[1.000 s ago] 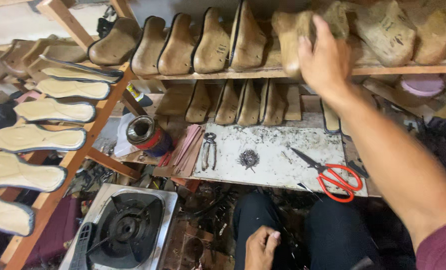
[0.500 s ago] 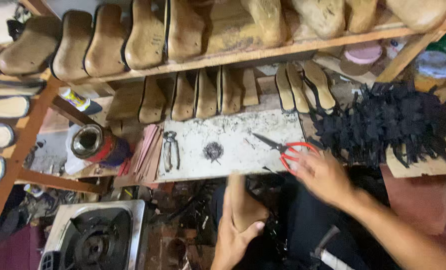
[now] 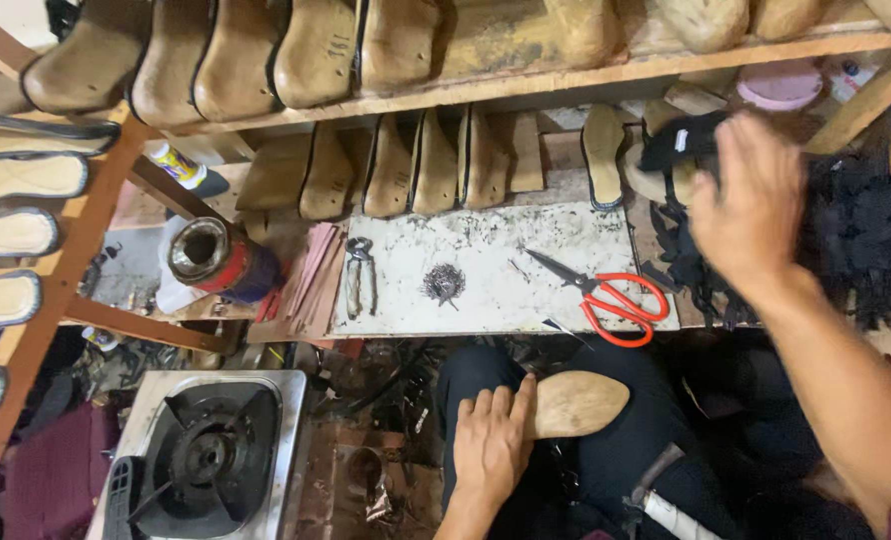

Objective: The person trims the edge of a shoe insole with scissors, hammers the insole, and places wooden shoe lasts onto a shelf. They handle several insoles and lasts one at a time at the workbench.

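Of the 2 hands, the left hand (image 3: 491, 440) lies palm down over the lap with fingers curled, while the right hand (image 3: 751, 205) reaches forward, arm outstretched, fingers open and slightly blurred.

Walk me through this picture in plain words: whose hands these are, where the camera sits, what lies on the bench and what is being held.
There is no machine here. A person wears a camera on the head, so you look down at their own two hands. The left hand rests on the lap and holds a wooden shoe form. The right hand is raised, open and blurred, above a heap of black shoe pieces; it holds nothing. On the white work slab lie red-handled scissors, pliers and a small pile of tacks. Beside it stands an open tin. Wooden shelves carry more shoe forms, and a gas stove sits low on the left.
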### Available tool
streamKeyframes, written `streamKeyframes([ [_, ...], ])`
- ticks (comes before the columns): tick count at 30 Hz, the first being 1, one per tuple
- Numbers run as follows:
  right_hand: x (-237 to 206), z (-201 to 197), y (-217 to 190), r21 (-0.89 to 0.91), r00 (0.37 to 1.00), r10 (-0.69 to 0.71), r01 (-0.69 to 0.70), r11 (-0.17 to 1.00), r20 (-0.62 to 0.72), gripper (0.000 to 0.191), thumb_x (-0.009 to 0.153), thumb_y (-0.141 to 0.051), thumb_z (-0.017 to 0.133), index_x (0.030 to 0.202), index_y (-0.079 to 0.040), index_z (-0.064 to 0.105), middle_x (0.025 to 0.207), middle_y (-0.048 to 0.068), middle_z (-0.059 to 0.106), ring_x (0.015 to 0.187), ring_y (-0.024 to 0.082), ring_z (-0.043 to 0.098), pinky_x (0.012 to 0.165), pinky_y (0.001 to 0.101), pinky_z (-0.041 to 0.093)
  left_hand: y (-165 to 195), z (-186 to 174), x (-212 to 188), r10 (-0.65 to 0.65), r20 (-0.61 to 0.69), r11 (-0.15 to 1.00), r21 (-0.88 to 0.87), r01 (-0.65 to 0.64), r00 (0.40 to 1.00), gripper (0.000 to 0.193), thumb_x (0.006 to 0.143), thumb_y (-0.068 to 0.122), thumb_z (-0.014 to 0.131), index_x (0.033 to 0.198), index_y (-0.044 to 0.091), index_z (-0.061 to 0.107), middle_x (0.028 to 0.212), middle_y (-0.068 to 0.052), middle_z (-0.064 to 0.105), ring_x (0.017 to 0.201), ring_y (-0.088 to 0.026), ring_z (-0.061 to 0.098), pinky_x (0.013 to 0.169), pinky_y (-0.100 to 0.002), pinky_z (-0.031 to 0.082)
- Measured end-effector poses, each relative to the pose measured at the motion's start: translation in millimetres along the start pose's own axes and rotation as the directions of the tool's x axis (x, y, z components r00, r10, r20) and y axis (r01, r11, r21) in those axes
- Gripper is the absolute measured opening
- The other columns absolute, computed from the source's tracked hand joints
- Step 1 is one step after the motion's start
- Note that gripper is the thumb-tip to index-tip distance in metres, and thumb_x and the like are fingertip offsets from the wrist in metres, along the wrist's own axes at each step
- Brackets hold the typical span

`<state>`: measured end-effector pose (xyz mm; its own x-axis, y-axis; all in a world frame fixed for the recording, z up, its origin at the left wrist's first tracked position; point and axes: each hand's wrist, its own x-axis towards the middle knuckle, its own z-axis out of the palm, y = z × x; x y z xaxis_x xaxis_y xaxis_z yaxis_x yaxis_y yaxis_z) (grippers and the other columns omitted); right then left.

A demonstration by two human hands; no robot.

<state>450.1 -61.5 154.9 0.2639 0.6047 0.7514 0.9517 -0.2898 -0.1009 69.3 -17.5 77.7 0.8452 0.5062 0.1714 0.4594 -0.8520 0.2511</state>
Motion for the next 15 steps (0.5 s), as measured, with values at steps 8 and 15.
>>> streamKeyframes([
  [8,-45.3,-133.1,-86.8,0.290,0.999,0.048,-0.046,0.956,0.002,0.019,0.089,0.004,0.066,0.107,0.002,0.062,0.104,0.015,0.067,0.093,0.030,0.065,0.089,0.0346,0.052,6.4,6.5,9.6,0.046,0.009,0.999,0.003,-0.046,0.999,0.066,0.079,0.015,0.071,0.143,0.012,0.056,0.096,-0.007,0.062,0.090,-0.027,0.060,0.076,-0.042,0.044],
  [15,-127.3,-65.9,-162.6,0.492,0.875,-0.348,0.153,0.857,0.336,0.035,0.080,-0.008,0.070,0.114,0.003,0.069,0.121,0.016,0.068,0.112,0.031,0.065,0.097,0.0410,0.052,10.7,0.6,16.6,0.133,0.027,0.991,-0.028,-0.132,0.991,0.071,0.074,0.015,0.077,0.142,0.009,0.056,0.101,-0.009,0.064,0.094,-0.028,0.061,0.079,-0.042,0.046],
])
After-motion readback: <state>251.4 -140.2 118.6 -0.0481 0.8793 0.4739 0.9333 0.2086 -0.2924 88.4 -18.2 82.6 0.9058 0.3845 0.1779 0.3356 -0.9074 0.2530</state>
